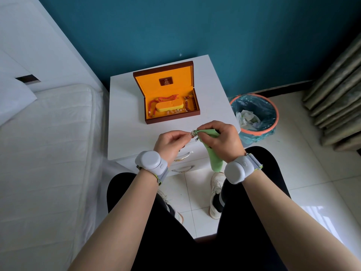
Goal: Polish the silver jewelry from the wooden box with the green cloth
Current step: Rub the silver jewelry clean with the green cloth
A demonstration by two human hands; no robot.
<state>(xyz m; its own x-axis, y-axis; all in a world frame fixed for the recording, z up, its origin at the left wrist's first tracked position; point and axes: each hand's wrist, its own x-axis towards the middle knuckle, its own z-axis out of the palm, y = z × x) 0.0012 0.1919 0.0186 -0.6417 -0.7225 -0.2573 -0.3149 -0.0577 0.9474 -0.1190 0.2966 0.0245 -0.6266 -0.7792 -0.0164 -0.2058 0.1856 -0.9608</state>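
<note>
Over the worktop's [125, 133] front edge, our left hand [172, 142] pinches silver jewelry [193, 133]; our right hand's [220, 137] grip holds the green cloth [214, 159]. The open wooden box [172, 117] holds beads [166, 99].

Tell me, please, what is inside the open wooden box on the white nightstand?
Inside the wooden box, on yellow lining, lie a red bead string, darker brown beads and pale beads around a yellow cushion. The cushion and front wall hide whatever lies beneath or behind them.

a home bedroom is indicated: a white mattress [48, 153] is set beside a white bedside cabinet [125, 122], with curtains [336, 106] and a lined wastebasket [256, 116] near.
</note>
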